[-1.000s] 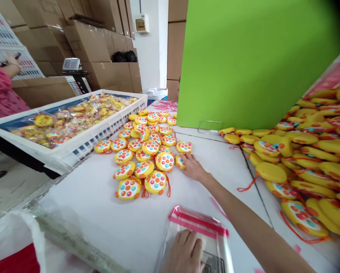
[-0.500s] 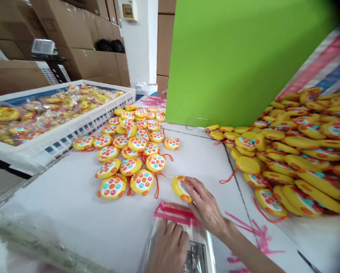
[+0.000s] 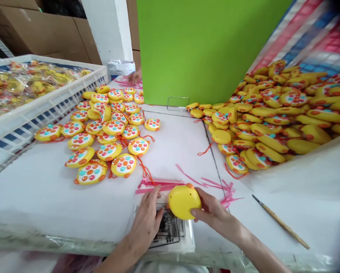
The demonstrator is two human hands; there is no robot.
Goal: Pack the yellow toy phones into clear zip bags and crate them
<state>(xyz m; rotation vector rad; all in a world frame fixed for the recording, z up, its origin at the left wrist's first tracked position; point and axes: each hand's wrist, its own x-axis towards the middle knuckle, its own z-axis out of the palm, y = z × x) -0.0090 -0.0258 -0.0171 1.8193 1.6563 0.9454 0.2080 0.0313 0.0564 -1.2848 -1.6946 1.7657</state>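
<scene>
My right hand [image 3: 215, 212] grips a yellow chick-shaped toy [image 3: 184, 201] by its edge, the plain yellow back facing up. Beneath it lies a stack of clear plastic bags [image 3: 189, 237] with black print and a pink strip [image 3: 161, 187] along the far edge. On the bags' left side rests my left hand [image 3: 145, 216], thumb apart from the fingers, with nothing visible in it. An orange cord [image 3: 146, 170] runs down toward its fingertips. Several more toys [image 3: 124, 165] with coloured buttons on white bellies lie loosely grouped beyond that hand.
A large heap of the same toys [image 3: 272, 110] fills the right side. A green panel [image 3: 192, 53] stands behind. At left, a white crate [image 3: 73, 85] holds bagged toys. A wooden-handled tool [image 3: 283, 223] and pink strips [image 3: 228, 193] lie at right. Another person's hand [image 3: 135, 77] shows at the back.
My right hand has brought the toy nearer, over the bags, and turned it back side up. My left hand has opened out at the bags' left side. The view has tilted down and shifted right.
</scene>
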